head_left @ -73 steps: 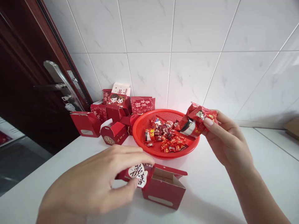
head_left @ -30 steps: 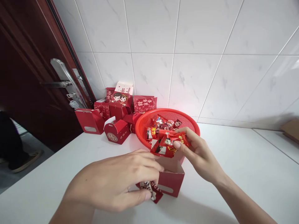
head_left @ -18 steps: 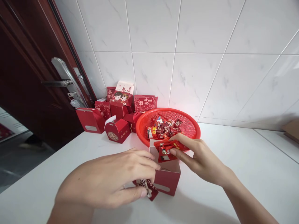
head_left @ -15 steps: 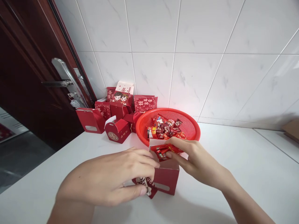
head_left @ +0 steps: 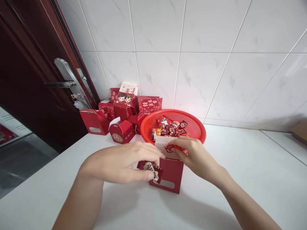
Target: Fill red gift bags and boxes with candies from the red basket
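- box [head_left: 174, 172]: upright, open at top, contents hidden.
- left hand [head_left: 124, 161]: curled, pinching nougat packet [head_left: 153, 172], upper edge covered.
- right hand [head_left: 195, 155]: nearly closed on red packet [head_left: 169, 148], mostly obscured, at box opening.

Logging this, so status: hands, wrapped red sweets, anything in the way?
Left hand pinches maroon printed packet before open red cardboard box. Right hand: shiny red packet at its mouth. Nothing visibly blocking; round red plastic basket behind.

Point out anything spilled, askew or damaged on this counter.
I see no spill or clear damage: the loose candies lie in the basket. The untidy spot is beside it, where red boxes are jumbled together; the box with the round emblem has its pale flap sticking up.
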`<state>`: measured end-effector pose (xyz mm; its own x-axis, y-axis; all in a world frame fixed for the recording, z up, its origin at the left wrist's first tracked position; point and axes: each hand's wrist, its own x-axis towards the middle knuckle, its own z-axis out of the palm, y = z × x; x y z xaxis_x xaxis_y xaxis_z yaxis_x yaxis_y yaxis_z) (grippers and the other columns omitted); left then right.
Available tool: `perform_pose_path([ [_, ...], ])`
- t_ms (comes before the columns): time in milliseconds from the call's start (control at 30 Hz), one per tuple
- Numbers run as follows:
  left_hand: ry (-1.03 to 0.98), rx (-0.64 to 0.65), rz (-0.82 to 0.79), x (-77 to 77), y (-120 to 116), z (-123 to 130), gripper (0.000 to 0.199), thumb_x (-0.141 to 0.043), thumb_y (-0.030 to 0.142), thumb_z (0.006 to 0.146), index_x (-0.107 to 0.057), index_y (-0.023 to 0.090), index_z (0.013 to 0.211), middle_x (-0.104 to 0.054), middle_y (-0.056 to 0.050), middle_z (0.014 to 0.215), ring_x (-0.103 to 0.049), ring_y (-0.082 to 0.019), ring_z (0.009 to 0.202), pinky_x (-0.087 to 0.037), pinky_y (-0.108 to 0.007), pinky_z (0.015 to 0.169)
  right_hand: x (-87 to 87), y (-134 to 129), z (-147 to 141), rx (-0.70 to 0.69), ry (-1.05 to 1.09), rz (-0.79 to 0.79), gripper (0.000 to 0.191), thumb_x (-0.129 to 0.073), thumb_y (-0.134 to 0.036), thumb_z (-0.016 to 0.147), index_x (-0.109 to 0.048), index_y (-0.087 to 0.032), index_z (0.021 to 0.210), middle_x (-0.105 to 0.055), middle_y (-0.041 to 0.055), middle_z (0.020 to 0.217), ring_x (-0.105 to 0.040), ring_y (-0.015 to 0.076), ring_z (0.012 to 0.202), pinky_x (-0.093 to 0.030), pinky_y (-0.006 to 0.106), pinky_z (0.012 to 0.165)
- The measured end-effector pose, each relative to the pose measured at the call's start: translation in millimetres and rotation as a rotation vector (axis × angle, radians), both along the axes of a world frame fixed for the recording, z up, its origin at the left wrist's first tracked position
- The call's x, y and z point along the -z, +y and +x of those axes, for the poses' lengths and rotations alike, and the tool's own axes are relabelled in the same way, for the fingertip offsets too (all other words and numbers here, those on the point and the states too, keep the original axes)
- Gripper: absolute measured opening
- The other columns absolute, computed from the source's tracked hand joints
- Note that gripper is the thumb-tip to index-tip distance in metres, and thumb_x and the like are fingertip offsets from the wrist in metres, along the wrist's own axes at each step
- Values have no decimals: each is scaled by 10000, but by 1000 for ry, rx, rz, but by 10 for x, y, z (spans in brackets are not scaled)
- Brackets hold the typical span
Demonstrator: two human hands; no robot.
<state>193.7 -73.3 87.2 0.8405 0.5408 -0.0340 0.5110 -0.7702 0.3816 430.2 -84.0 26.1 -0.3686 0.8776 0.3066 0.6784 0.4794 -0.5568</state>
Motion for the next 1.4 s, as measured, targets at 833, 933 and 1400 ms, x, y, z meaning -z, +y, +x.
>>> perform_pose_path([
  [833, -49, -83, 24, 147, 30, 251, 211, -526, 312, 997, -634, 213, 845, -627, 2, 796, -555, -195, 838, -430, -331, 855, -263, -96, 292, -124, 75, -91, 196, -549, -160, 951, -721, -250, 975, -735, 10, 905, -640, 155, 774, -472, 276, 672],
  [933, -38, -47, 2, 162, 7, 288, 202, -524, 284, 1000, -608, 209, 833, -618, 9, 797, -556, -186, 820, -423, -334, 877, -258, -122, 318, -120, 26, -97, 159, -558, -155, 937, -683, -242, 981, -712, 9, 872, -612, 154, 744, -451, 275, 635],
  [1400, -48, -14, -59, 181, -28, 302, 185, -541, 280, 984, -587, 208, 821, -647, -8, 849, -567, -204, 885, -421, -319, 818, -274, -74, 381, -156, -21, -221, 205, -567, -281, 949, -661, -216, 780, -651, 6, 733, -524, 141, 653, -379, 275, 551],
])
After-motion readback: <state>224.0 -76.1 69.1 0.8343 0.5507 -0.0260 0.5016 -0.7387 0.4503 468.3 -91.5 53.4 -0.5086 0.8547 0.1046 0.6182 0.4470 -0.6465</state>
